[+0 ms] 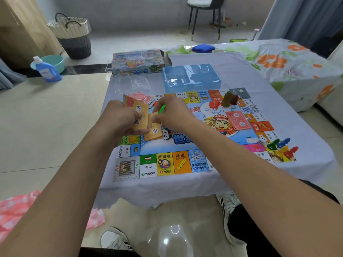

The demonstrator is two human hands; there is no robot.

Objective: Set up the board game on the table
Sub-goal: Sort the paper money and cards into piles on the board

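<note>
A colourful game board lies on a low table under a pale cloth. My left hand grips a stack of orange cards above the board's left side. My right hand pinches another orange card bundle and also holds a green band. Red cards are fanned at the board's far left. A red card pile lies at centre right. Pawns and a die sit at the right corner, small houses at the far side.
Behind the board stand a clear blue plastic tray, the game box and a clear plastic bag. A flowered cloth covers furniture at right. On the floor are a detergent bottle, a basket and a chair.
</note>
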